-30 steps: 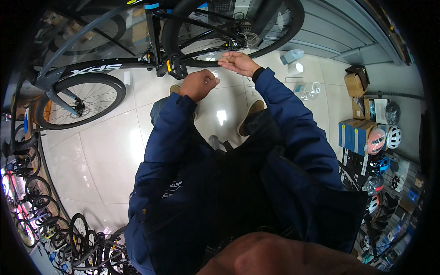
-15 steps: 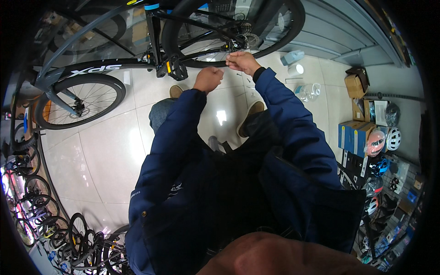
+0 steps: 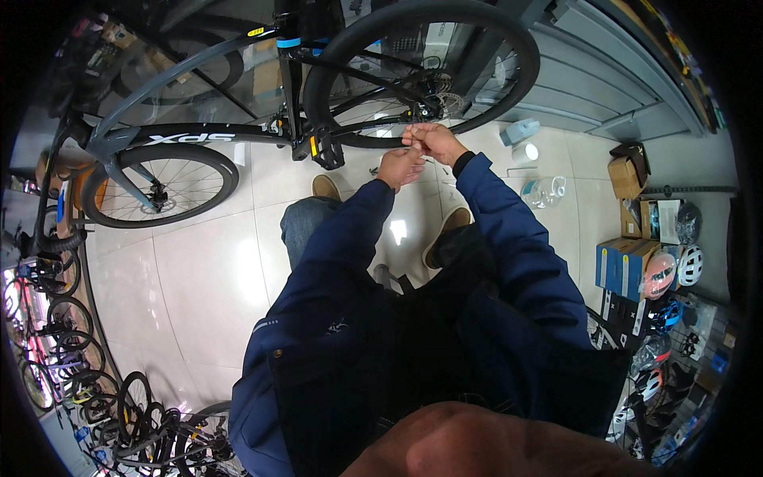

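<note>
A dark grey and black road bicycle (image 3: 183, 137) stands in front of me, its rear wheel (image 3: 318, 102) at the top centre. My left hand (image 3: 400, 168) is closed, fingertips pinched, just on the near side of that wheel. My right hand (image 3: 435, 141) is also pinched closed, slightly farther off and to the right, close to the left hand's fingertips. Whatever the fingers hold is too small to make out. A black pedal (image 3: 327, 151) with yellow reflectors is left of my hands. The disc rotor (image 3: 451, 106) shows beyond the right hand.
On the floor to the right are a white cup (image 3: 524, 153), a pale blue bottle (image 3: 520, 131), a hex key (image 3: 522, 168) and a clear plastic container (image 3: 544, 192). Boxes (image 3: 625, 265) and helmets (image 3: 690, 265) line the right side. Several bicycles (image 3: 143, 413) stand at lower left.
My left hand has moved right and closer to my right hand, so the fingertips nearly meet. The whole view has shifted, with the bicycle appearing farther right and slightly lower.
</note>
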Demonstrator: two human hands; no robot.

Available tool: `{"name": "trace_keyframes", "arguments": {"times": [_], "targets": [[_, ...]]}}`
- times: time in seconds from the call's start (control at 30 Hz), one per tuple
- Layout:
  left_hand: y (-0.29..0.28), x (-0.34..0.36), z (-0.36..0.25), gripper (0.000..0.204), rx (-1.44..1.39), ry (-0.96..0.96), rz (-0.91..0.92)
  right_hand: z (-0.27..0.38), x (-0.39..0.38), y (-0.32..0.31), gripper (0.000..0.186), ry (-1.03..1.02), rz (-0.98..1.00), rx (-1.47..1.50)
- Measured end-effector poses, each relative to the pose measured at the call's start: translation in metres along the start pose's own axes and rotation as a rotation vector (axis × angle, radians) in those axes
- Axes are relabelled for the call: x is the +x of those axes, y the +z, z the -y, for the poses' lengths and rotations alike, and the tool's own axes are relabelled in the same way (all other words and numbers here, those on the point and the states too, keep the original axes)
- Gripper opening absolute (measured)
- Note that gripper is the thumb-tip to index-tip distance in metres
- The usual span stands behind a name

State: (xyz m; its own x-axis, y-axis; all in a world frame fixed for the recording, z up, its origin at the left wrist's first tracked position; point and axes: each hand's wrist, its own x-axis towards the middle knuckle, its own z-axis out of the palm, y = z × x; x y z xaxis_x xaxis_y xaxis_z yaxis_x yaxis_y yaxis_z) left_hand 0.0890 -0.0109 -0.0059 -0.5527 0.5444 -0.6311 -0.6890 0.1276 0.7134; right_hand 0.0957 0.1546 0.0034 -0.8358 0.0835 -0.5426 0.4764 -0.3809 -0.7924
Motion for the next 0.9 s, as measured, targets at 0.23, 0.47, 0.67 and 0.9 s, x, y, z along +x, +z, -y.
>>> {"name": "trace_keyframes", "arguments": {"times": [0.23,0.47,0.67,0.9], "targets": [[0.007,0.005,0.012,0.028,0.651,0.622,-0.435,-0.002,-0.004,0.0,0.023,0.015,-0.013,0.026],[0.006,0.021,0.02,0.027,0.525,0.614,-0.38,-0.004,-0.002,-0.001,0.021,-0.003,-0.01,0.018],[0.01,0.011,0.017,0.03,0.124,0.405,-0.23,-0.005,-0.002,-0.002,0.021,-0.024,-0.026,0.004],[0.01,0.014,0.018,0.028,0.259,0.496,-0.267,-0.003,-0.007,0.0,0.021,-0.014,-0.05,0.0]]}}
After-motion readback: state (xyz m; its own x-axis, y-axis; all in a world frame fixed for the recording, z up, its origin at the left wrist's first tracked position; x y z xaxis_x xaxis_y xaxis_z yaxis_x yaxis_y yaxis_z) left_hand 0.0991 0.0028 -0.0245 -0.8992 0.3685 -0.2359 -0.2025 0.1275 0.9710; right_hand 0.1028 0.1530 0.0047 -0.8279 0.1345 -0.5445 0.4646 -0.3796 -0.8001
